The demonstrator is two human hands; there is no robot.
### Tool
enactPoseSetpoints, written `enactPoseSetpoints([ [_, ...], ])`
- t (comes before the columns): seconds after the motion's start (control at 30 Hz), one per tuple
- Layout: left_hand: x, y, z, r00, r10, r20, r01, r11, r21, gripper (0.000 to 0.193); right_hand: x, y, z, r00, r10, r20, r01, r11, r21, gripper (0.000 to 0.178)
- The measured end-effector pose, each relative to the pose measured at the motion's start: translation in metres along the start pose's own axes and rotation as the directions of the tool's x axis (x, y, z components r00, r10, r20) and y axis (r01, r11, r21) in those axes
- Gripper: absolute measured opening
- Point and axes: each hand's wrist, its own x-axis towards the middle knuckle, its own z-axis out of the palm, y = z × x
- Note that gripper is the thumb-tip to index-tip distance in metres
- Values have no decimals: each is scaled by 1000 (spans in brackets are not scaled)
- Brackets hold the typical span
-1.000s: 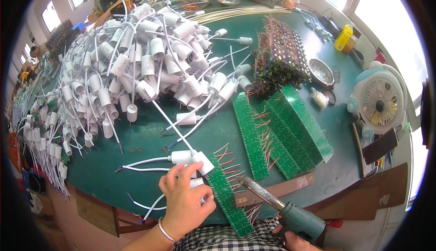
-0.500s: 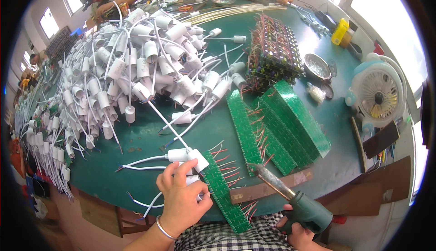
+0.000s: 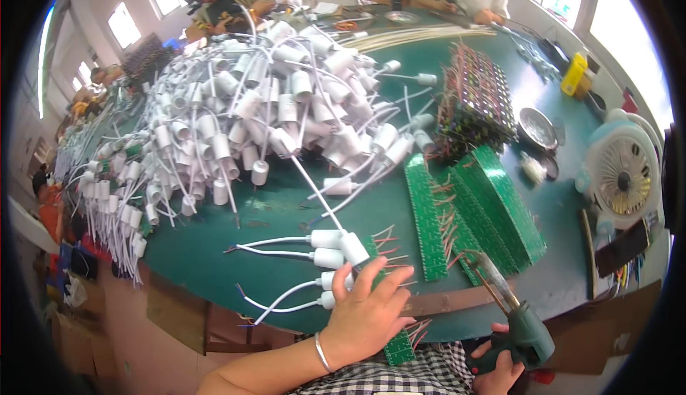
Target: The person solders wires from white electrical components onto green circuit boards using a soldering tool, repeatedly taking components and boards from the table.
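Two hands are apart in the head view. The left hand (image 3: 368, 316) is spread over the near green strip (image 3: 399, 352), maybe to keep it still, and does not look closed on anything. The right hand (image 3: 503, 375) is wrapped round the grip of the solder gun (image 3: 530, 329), its tip pointing far and left, likely to keep it off the body. The strip sits near the middle, crossing the near table edge. White sockets (image 3: 326, 238) lie left of it, wires pointing left, perhaps for easy reach. To the far right, a round dish (image 3: 554, 142) holds greyish bits, too blurry to name. A second dish (image 3: 401, 17) is farther away; I cannot tell what it holds.
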Motion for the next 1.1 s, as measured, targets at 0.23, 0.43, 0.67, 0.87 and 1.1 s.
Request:
enactPoseSetpoints([
  [0.23, 9, -13, -15, 988, -96, -119, 114, 982, 151, 40, 2, 12, -13, 998, -62, 28, 62, 998, -7, 41],
  [0.43, 33, -49, -52, 957, -10, -289, 23, 999, 41, 33, 13, 10, -5, 997, -59, -40, 58, 998, -23, 39],
  [0.67, 166, -98, -43, 898, -59, -437, 197, 940, 278, 31, 15, -10, 8, 983, -146, -110, 137, 987, -80, 37],
  [0.87, 188, -109, -20, 934, -187, -305, 260, 940, 221, 35, -3, -18, -4, 987, 10, -162, -27, 994, -106, 34],
  [1.1, 120, -39, -96, 813, 260, -521, -324, 946, -33, 33, 20, -9, 5, 991, -39, -131, 37, 999, -18, 31],
])
